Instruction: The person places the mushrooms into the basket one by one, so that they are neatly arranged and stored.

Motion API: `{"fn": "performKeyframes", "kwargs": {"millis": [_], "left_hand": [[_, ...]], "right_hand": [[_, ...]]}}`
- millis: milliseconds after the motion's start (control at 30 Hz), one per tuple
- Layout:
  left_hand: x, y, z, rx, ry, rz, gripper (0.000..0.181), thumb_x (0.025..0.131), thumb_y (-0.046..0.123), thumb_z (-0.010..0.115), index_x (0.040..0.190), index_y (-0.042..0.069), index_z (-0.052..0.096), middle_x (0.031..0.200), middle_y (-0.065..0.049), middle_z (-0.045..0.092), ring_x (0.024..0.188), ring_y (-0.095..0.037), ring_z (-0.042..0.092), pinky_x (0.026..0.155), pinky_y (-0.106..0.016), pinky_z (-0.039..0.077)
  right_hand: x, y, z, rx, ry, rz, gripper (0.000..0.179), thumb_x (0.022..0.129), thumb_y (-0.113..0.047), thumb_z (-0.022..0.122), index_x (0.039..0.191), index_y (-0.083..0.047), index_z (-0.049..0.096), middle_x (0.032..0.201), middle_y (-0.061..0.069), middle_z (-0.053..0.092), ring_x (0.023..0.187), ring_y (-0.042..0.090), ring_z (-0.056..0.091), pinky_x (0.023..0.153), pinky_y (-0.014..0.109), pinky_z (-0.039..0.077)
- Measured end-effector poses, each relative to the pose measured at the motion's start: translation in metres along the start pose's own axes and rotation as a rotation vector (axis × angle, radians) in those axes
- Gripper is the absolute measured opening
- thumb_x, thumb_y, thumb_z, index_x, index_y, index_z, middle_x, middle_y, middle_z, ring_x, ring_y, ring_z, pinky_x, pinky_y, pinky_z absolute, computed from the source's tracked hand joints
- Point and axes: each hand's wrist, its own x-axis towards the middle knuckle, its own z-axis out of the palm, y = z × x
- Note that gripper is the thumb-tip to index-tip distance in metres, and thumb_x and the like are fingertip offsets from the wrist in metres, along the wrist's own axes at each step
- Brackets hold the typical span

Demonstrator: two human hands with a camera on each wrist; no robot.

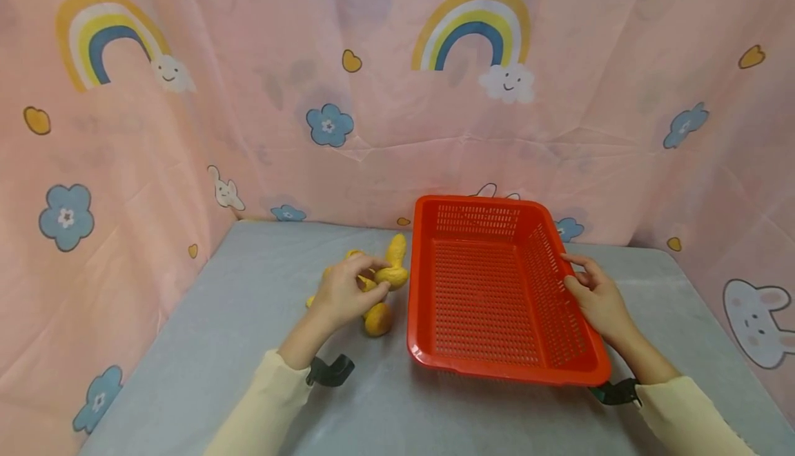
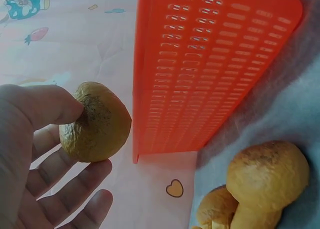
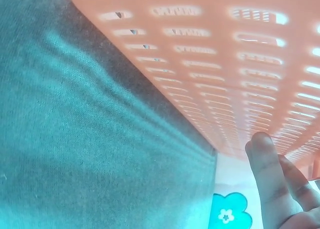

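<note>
The left hand (image 1: 344, 292) pinches a yellow mushroom (image 2: 102, 126) beside a red perforated basket (image 1: 484, 297), which the right hand (image 1: 601, 302) grips sideways-on; other mushrooms (image 2: 265, 174) lie nearby.

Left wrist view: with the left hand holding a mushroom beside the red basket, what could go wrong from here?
The mushroom could slip, since the left hand pinches a smooth-sided, rounded cap. Moved sideways, it might bump the basket, whose wall stands close by; the right hand touches only the far side, so the basket may shift. The left hand could also knock the loose mushrooms near it.
</note>
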Motion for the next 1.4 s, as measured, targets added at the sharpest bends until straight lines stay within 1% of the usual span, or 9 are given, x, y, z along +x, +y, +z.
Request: {"fn": "performKeyframes", "kwargs": {"millis": [267,433,667,800,933,1033,1167,1300,1400], "left_hand": [[0.015,0.006,0.003,-0.029,-0.035,-0.034,0.023,0.083,0.016,0.072,0.105,0.012,0.07,0.102,-0.002,0.068,0.088,-0.016,0.065,0.074,-0.038,0.058],[0.028,0.012,0.006,-0.044,-0.06,-0.05,0.024,0.084,0.018,0.071,0.108,0.015,0.069,0.107,0.001,0.067,0.089,-0.013,0.064,0.073,-0.029,0.055],[0.048,0.021,0.008,-0.044,-0.069,0.011,0.024,0.084,0.018,0.071,0.108,0.013,0.069,0.107,-0.002,0.067,0.089,-0.015,0.065,0.076,-0.034,0.057],[0.057,0.024,0.011,-0.065,-0.07,0.025,0.025,0.084,0.017,0.072,0.108,0.013,0.069,0.106,-0.003,0.067,0.087,-0.016,0.065,0.073,-0.032,0.057],[0.067,0.023,0.015,-0.083,-0.071,0.009,0.025,0.084,0.018,0.072,0.108,0.013,0.069,0.106,-0.001,0.067,0.088,-0.016,0.065,0.075,-0.03,0.056],[0.075,0.021,0.018,-0.091,-0.078,0.002,0.025,0.084,0.018,0.071,0.109,0.012,0.069,0.107,-0.003,0.067,0.089,-0.018,0.066,0.078,-0.031,0.055],[0.088,0.019,0.022,-0.098,-0.103,-0.034,0.025,0.085,0.019,0.071,0.109,0.012,0.069,0.107,-0.003,0.067,0.089,-0.019,0.065,0.075,-0.027,0.054],[0.1,0.019,0.027,-0.102,-0.123,-0.074,0.025,0.085,0.021,0.071,0.11,0.013,0.069,0.105,-0.003,0.067,0.088,-0.017,0.064,0.071,-0.024,0.053],[0.108,0.02,0.032,-0.108,-0.129,-0.072,0.026,0.085,0.02,0.072,0.11,0.012,0.069,0.105,-0.005,0.067,0.087,-0.02,0.065,0.071,-0.024,0.053]], "right_hand": [[0.002,0.002,0.0,-0.018,0.005,-0.002,0.048,0.103,-0.022,0.039,0.147,-0.003,0.031,0.116,0.034,0.056,0.07,0.011,0.069,0.058,0.03,0.058],[0.002,0.002,-0.001,-0.028,0.009,-0.014,0.048,0.103,-0.02,0.04,0.147,-0.002,0.03,0.116,0.034,0.056,0.069,0.01,0.068,0.058,0.03,0.057],[0.002,0.002,-0.002,-0.019,0.006,-0.007,0.049,0.103,-0.019,0.04,0.148,-0.003,0.03,0.118,0.035,0.056,0.07,0.011,0.069,0.058,0.03,0.057],[0.002,0.001,-0.001,-0.019,0.006,-0.005,0.049,0.103,-0.02,0.04,0.148,-0.003,0.03,0.118,0.035,0.057,0.07,0.011,0.069,0.058,0.03,0.058],[0.002,0.002,-0.002,-0.01,0.001,-0.011,0.049,0.103,-0.021,0.041,0.147,-0.003,0.03,0.11,0.022,0.063,0.07,0.013,0.069,0.058,0.031,0.058],[0.002,0.001,-0.002,-0.004,-0.003,-0.008,0.049,0.103,-0.021,0.041,0.147,-0.003,0.03,0.109,0.021,0.063,0.07,0.013,0.069,0.058,0.032,0.058],[0.002,0.0,-0.001,-0.004,-0.003,0.001,0.049,0.103,-0.022,0.04,0.148,-0.003,0.029,0.116,0.033,0.057,0.071,0.013,0.069,0.059,0.031,0.058],[0.001,-0.001,-0.002,-0.009,-0.002,-0.001,0.049,0.103,-0.022,0.04,0.148,-0.003,0.03,0.117,0.033,0.057,0.071,0.013,0.069,0.059,0.031,0.058],[0.001,-0.001,-0.002,-0.014,-0.003,-0.005,0.049,0.103,-0.022,0.04,0.147,-0.004,0.03,0.115,0.031,0.058,0.071,0.012,0.069,0.059,0.031,0.058]]}}
